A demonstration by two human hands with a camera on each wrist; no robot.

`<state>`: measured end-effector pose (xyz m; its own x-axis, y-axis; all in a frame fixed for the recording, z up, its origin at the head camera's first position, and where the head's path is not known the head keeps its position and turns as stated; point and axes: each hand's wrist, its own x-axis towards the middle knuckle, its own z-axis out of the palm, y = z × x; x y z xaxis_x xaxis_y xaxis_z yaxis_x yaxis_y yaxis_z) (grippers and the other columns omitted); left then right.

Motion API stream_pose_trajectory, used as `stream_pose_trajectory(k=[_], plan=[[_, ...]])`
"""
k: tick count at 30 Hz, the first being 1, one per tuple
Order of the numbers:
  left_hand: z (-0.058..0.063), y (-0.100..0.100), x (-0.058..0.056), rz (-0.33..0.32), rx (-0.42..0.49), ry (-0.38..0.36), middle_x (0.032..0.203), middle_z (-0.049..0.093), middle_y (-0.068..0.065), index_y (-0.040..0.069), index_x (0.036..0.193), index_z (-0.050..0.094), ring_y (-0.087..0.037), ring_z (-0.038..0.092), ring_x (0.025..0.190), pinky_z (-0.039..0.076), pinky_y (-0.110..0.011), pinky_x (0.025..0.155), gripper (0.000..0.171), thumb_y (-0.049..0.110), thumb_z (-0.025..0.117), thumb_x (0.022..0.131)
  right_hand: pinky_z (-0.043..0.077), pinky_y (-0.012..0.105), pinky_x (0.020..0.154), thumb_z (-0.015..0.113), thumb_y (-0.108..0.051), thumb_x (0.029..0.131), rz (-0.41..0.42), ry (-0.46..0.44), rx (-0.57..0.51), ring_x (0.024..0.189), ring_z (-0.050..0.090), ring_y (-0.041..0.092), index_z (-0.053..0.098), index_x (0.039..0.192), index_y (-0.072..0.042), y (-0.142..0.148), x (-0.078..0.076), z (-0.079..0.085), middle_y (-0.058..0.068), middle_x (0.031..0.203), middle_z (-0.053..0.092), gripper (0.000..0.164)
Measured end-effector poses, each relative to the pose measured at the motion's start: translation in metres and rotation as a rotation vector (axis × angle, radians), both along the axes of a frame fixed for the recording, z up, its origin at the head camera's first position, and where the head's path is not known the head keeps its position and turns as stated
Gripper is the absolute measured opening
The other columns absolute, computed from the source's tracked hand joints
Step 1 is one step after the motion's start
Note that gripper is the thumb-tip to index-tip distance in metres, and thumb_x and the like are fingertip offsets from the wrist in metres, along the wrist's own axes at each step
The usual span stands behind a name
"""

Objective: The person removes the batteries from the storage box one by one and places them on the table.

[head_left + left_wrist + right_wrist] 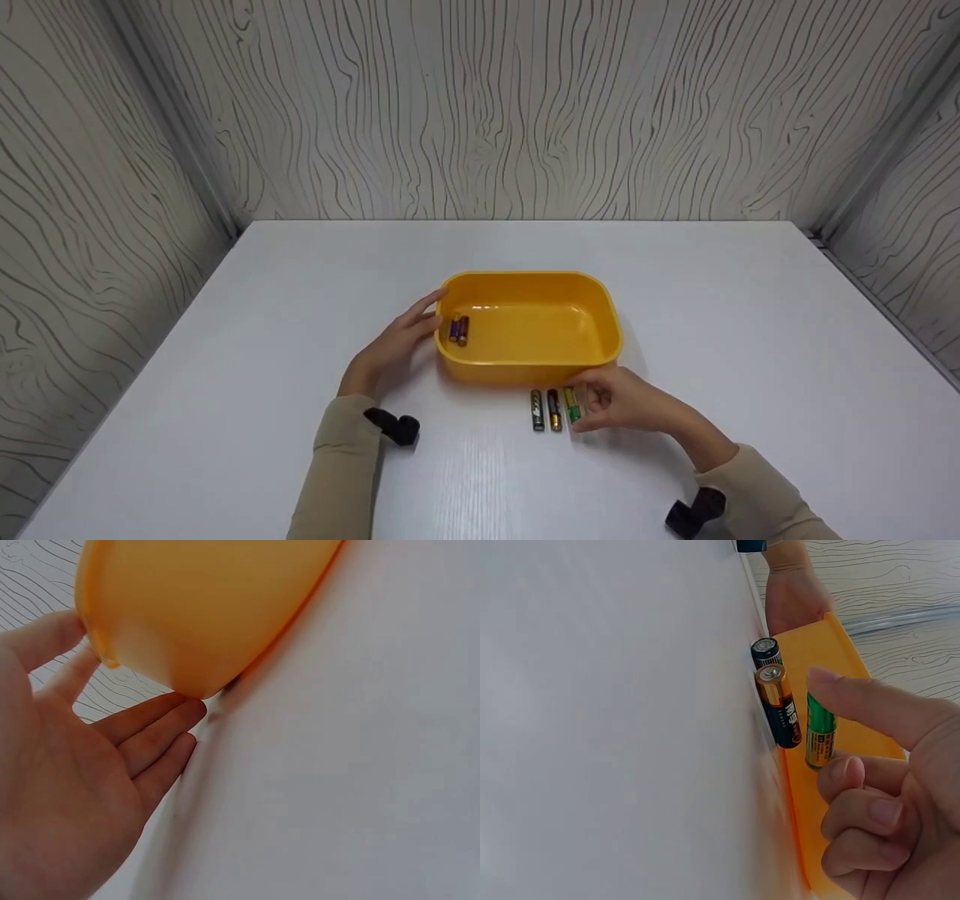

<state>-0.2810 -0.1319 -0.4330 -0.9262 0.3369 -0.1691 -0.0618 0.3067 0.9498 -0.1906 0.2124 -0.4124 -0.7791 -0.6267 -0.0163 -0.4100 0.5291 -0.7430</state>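
Note:
A yellow plastic bin [525,373] stands on the white table, two small purplish batteries [459,330] lying at its left end. My left hand [401,341] is at the bin's left side; in the left wrist view its mostly straight fingers [161,731] touch the outer wall and rim. Just in front of the bin, my right hand [626,401] pinches a green-and-gold battery [821,727] between thumb and index fingertip, the other fingers curled in. To its left are a black-and-copper battery [554,410] and a dark battery with light markings [537,410], side by side.
The white table [225,420] extends around the bin. Wood-grain patterned panels [480,112] rise behind it and on both sides. Each sleeve carries a small black wrist camera [394,427].

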Motion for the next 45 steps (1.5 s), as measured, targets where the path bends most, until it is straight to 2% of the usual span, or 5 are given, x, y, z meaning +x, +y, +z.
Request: stream_pose_trajectory(k=[13,25,34,39,45], plan=[[-0.003,-0.003,-0.002,-0.033,0.018,0.031,0.159,0.033,0.003,0.043,0.146,0.035,-0.027,0.030,0.148,0.011,-0.059,0.123,0.048,0.039,0.047,0.100,0.038,0.014,0.059,0.082,-0.025,0.075,-0.016,0.016,0.006,0.065,0.043,-0.003,0.064,0.112,0.002,-0.002,-0.003,-0.009,0.010,0.071,0.055,0.049],[-0.003,0.000,0.000,0.009,0.027,-0.023,0.156,0.038,0.004,0.051,0.140,0.040,-0.027,0.029,0.148,0.006,-0.063,0.122,0.043,0.041,0.048,0.099,0.037,0.014,0.052,0.084,-0.023,0.072,-0.085,-0.018,0.028,0.058,0.043,-0.002,0.065,0.115,0.001,-0.006,0.001,-0.010,0.001,0.066,0.051,0.053],[-0.002,0.000,0.001,0.000,0.026,0.005,0.157,0.036,0.004,0.048,0.142,0.039,-0.027,0.029,0.149,0.008,-0.061,0.122,0.044,0.039,0.047,0.100,0.034,0.019,0.060,0.088,-0.022,0.066,-0.175,0.050,0.185,0.076,0.043,0.011,0.068,0.106,-0.007,-0.020,0.007,0.002,0.001,0.087,0.054,0.047],[-0.002,0.000,0.002,-0.037,0.031,0.049,0.157,0.036,-0.002,0.040,0.147,0.035,-0.028,0.033,0.147,0.015,-0.055,0.124,0.047,0.035,0.045,0.101,0.033,0.020,0.059,0.088,-0.021,0.065,-0.206,0.074,0.278,0.073,0.043,0.011,0.068,0.101,-0.011,-0.025,0.007,0.005,-0.003,0.078,0.050,0.043],[-0.002,0.000,0.001,-0.026,0.028,0.041,0.157,0.035,0.000,0.041,0.146,0.036,-0.027,0.033,0.147,0.014,-0.055,0.124,0.047,0.036,0.045,0.101,0.032,0.020,0.057,0.088,-0.022,0.064,-0.217,0.070,0.307,0.070,0.043,0.012,0.067,0.098,-0.012,-0.028,0.008,0.008,-0.003,0.073,0.049,0.040]])
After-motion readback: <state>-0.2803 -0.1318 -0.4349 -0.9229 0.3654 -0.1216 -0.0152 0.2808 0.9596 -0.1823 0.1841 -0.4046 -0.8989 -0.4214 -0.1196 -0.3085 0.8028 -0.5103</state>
